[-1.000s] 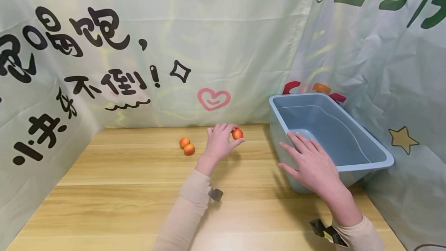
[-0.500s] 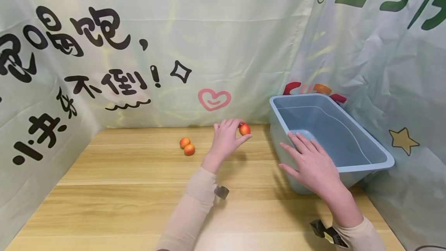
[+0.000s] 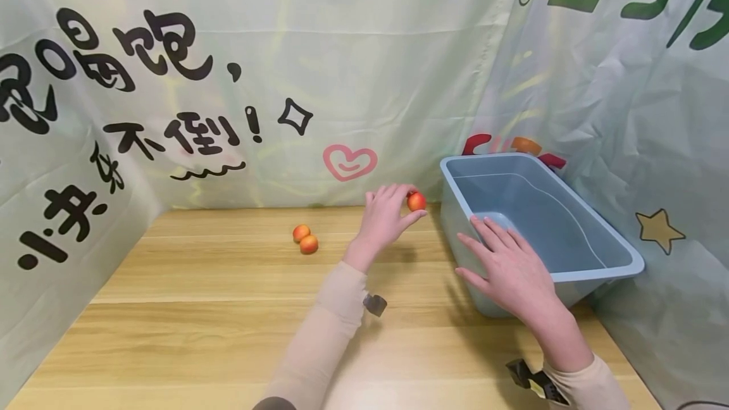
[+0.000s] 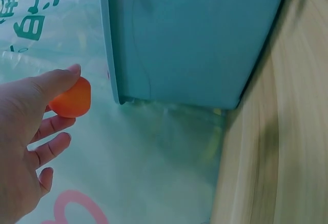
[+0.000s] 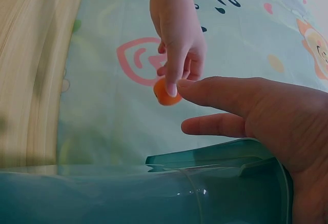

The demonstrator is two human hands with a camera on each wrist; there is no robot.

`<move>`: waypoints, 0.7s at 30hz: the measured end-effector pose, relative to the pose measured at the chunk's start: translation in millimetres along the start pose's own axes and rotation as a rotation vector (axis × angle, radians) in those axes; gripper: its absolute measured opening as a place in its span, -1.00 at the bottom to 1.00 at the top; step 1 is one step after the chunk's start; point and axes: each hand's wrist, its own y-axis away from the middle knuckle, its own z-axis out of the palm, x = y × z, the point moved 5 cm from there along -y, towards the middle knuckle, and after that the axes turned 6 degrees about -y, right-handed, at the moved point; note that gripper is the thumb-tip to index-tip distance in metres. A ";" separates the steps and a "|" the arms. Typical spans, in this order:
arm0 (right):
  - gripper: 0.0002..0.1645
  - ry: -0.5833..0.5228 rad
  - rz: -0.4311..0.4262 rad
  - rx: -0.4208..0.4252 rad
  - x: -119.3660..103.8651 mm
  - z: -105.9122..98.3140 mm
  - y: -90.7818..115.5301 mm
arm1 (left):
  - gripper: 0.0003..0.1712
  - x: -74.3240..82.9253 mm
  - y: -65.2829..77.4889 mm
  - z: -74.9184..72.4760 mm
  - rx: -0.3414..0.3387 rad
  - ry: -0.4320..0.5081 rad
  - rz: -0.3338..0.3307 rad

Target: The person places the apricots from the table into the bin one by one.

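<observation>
In the head view my left hand [image 3: 386, 215] pinches an apricot [image 3: 416, 201] between thumb and fingers, held above the table left of the blue-grey tub [image 3: 598, 274]. The left wrist view shows this orange apricot [image 4: 74, 100] at the thumb tip, with the other fingers loosely bent below it. My right hand [image 3: 509, 264] has its fingers spread over the tub's near left rim; whether it touches the rim I cannot tell. Its thumb and one finger show straight in the right wrist view. Two more apricots [image 3: 309, 244] lie together on the table, left of my left hand.
The wooden table [image 3: 188, 321] meets a printed cloth backdrop [image 3: 393, 100] at the back and sides. The deep tub stands at the table's right, close to the cloth. A dark cable [image 3: 703, 402] shows at the lower right corner.
My left hand has moved right and slightly farther back, carrying the apricot towards the tub. The right hand, the tub and the two apricots on the table have stayed in place.
</observation>
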 end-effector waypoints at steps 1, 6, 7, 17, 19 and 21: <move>-0.24 0.000 -0.001 0.003 0.0 -0.1 0.1 | -0.44 1.2 -1.4 0.2 0.004 0.008 0.005; -0.25 -0.003 -0.004 0.007 0.0 -0.4 0.2 | -0.45 6.0 -8.5 2.3 0.025 0.026 0.020; -0.25 -0.002 -0.003 0.007 0.0 -0.5 0.2 | -0.45 7.1 -10.2 2.5 0.027 0.027 0.021; -0.25 0.015 -0.001 -0.003 0.2 0.3 1.1 | -0.44 20.0 -25.6 13.6 0.020 0.070 -0.015; -0.25 0.018 0.000 -0.002 0.1 0.1 1.1 | -0.44 23.8 -28.3 15.3 0.027 0.092 -0.016; -0.25 0.018 0.001 0.001 0.0 -0.5 1.0 | -0.45 27.4 -31.1 16.7 0.034 0.111 -0.014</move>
